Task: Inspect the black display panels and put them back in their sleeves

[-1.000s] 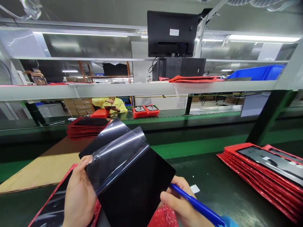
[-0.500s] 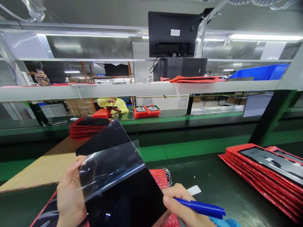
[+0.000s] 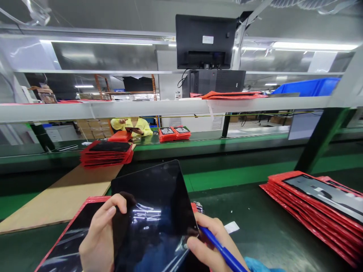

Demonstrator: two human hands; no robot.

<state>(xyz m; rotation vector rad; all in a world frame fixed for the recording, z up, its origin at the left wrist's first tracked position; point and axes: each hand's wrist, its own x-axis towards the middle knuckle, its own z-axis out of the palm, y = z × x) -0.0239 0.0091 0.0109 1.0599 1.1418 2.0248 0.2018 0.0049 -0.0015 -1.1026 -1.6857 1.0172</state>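
Note:
A black, glossy tablet-like screen panel is tilted up in front of me, with ceiling lights mirrored in it. My left hand is closed at its left edge, the index fingertip over the front face. At the right edge, my right hand grips the panel between thumb and fingers and also holds a blue pen. Clear film shows as shiny creases low on the panel; its full outline is hard to make out. Under my left hand lies another dark panel on a red bubble-wrap sleeve.
Red sleeves with grey panels are stacked at right. A tan board lies at left, by another red stack. A white paper scrap rests on the bench. Across the bench works a person in yellow.
The panel has turned more upright and shifted right. The clear film lifted across its middle no longer stands out there. My left hand moved right along with it; the pen now points lower.

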